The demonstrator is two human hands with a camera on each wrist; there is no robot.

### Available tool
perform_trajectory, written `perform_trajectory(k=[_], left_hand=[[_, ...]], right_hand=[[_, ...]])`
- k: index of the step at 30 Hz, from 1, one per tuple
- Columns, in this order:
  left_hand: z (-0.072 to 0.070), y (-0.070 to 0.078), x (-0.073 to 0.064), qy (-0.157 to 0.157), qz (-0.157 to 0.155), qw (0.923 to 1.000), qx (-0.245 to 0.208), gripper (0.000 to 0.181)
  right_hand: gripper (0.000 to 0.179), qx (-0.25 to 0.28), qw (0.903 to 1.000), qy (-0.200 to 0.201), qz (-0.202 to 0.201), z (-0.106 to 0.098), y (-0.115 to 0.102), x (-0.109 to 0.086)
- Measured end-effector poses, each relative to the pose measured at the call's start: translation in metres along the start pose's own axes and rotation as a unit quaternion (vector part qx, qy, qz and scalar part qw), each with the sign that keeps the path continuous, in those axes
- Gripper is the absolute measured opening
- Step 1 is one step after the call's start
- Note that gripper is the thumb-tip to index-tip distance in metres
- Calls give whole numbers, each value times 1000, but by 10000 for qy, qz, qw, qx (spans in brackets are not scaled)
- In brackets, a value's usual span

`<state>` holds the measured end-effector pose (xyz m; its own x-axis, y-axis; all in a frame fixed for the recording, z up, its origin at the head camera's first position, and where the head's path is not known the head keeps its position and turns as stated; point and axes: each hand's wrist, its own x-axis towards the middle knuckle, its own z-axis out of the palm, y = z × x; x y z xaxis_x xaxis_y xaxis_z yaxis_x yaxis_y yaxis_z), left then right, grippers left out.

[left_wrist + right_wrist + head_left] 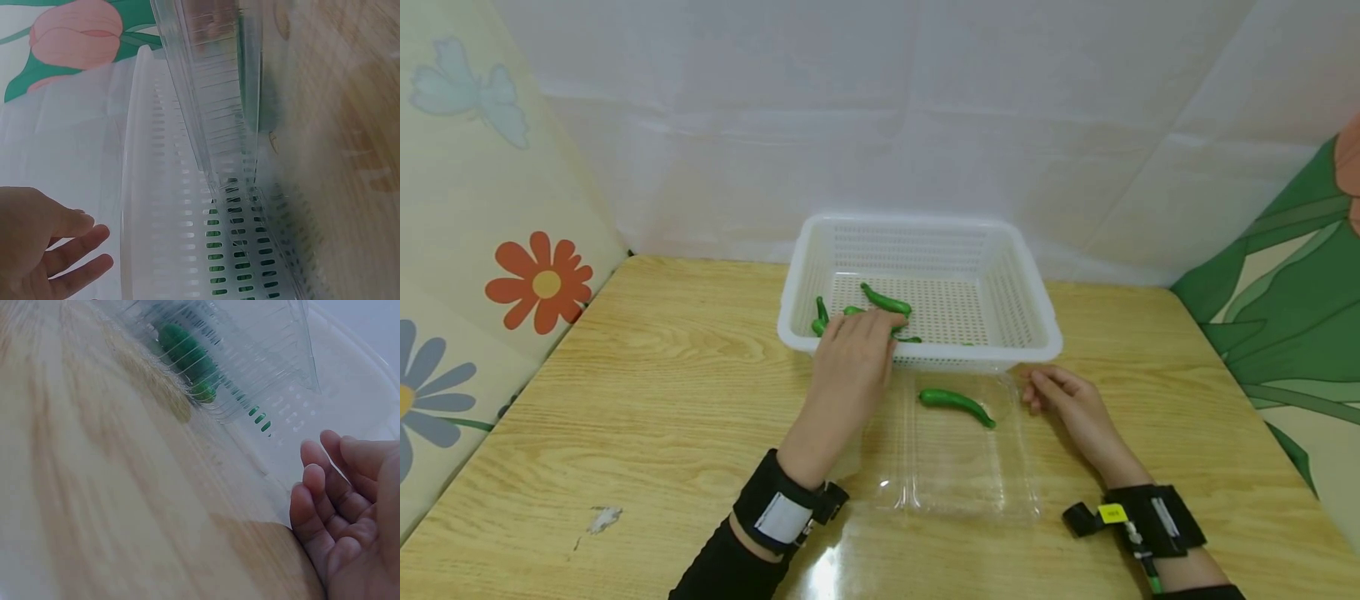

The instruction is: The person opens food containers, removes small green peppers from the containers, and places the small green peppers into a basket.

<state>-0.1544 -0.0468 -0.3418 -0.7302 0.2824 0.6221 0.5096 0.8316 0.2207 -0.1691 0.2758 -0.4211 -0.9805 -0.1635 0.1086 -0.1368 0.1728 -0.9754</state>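
My left hand (pixel 853 358) reaches over the front rim of a white perforated plastic basket (pixel 1033 283), its fingertips over several green chili peppers (pixel 883 300). In the left wrist view, that hand's thumb and fingers are loosely bent and apart, with nothing visible between them. A clear plastic clamshell box (pixel 955 479) lies in front of the basket. One curved green chili pepper (pixel 953 400) rests in its right-hand part. Beside the box's far right corner, my right hand (pixel 1071 408) rests with loosely curled fingers and holds nothing.
The wooden table (pixel 647 350) has a pale worn patch (pixel 604 519) at the left front. Behind the basket hangs a white cloth (pixel 880 133). Flower-patterned panels stand along the left and right sides.
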Motion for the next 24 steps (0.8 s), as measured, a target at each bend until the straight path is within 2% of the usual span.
perform_trajectory(k=[9,14,20,24], left_hand=[[-3,2,0,1,155,9997,-164,15],[-5,6,1,139,314,9992,-221,12],[-8,10,2,381,652,9965,-358,12],[-9,13,3,391,898,9941,-471,14]], right_hand=[[27,44,10000,-5,21,1,0,0],[25,-4,10000,4,41,0,1,0],[26,23,10000,10,59,0,0,0],[25,-20,10000,-16,59,-1,2,0]])
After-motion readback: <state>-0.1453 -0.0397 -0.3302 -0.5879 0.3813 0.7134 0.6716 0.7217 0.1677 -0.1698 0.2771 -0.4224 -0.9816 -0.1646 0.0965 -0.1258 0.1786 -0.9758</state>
